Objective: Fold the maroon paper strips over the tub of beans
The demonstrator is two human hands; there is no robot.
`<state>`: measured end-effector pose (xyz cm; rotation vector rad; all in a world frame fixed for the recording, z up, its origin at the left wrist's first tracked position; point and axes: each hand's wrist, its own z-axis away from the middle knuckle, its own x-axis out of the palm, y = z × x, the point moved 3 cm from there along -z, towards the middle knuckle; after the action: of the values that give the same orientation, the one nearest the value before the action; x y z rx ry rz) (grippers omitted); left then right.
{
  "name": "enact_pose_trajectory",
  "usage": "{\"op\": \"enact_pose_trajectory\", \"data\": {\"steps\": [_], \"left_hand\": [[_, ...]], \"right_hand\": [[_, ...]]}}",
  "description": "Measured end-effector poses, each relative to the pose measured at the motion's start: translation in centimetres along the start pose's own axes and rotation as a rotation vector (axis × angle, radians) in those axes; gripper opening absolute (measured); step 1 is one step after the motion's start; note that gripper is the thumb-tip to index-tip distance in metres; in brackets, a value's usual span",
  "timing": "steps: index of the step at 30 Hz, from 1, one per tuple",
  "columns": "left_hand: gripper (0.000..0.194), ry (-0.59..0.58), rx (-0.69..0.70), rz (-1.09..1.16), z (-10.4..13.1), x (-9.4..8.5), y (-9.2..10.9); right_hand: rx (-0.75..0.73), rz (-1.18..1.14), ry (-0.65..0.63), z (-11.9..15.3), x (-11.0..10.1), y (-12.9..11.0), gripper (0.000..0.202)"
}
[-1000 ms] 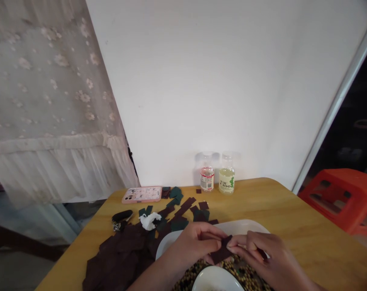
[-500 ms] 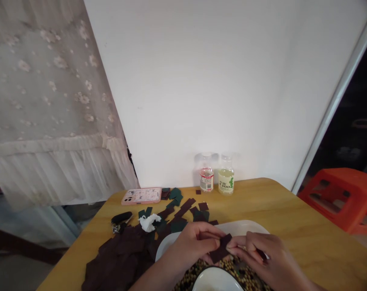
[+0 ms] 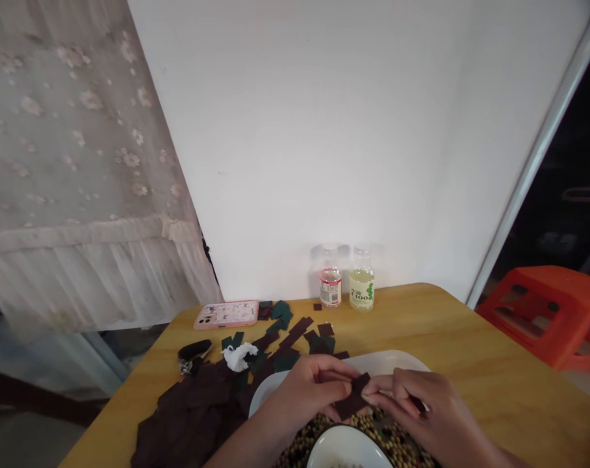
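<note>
Head view, front: holding dk brn pc [image 3: 352, 401] btwn both hands, above white tray [image 3: 407, 357], just beyond white bowl [image 3: 334, 445]. Gripping pc's L part w/ L hand [image 3: 312, 393], thumb pressed toward fingers w/ pc caught btwn. Pinching pc's R edge w/ R hand [image 3: 424, 400], thumb & index tips brought close tog. on it, other fingers curled in. Can't tell if single layer or several.

Head view, in tray: spread around bowl, lots of small roundish tan & dk bits [image 3: 305, 432], partly hidden by hands. Showing in bowl at bottom edge, sth pale; can't make out what.

Head view, L: lying on wooden table [image 3: 470, 351] just L of tray, big heap of overlapping dk brn pcs [image 3: 188, 416]. Scattered beyond: more brn strips plus dk grn pcs [image 3: 281, 312]. Lying amid these, crumpled white tissue [image 3: 239, 356]; L of it, blk item w/ metal bits [image 3: 194, 349], too small to ID.

Head view, back: lying back-up at far L of table, pink-cased phone [image 3: 227, 314]. Standing upright by white wall [image 3: 324, 130], red-label bottle [image 3: 331, 294] and, just beside, C100-label bottle [image 3: 362, 290]. Off to far R, red-orange stool [image 3: 543, 312]; far L, floral curtain [image 3: 80, 130].
</note>
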<state>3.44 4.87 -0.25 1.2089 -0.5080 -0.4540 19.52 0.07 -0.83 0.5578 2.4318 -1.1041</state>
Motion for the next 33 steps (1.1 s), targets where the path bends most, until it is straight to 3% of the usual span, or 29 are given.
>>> {"op": "enact_pose_trajectory", "data": {"steps": [33], "left_hand": [[0.032, -0.029, -0.032, -0.034, -0.04, 0.03, 0.02]], "right_hand": [[-0.022, 0.042, 0.026, -0.25, -0.12, -0.49, 0.04]]}}
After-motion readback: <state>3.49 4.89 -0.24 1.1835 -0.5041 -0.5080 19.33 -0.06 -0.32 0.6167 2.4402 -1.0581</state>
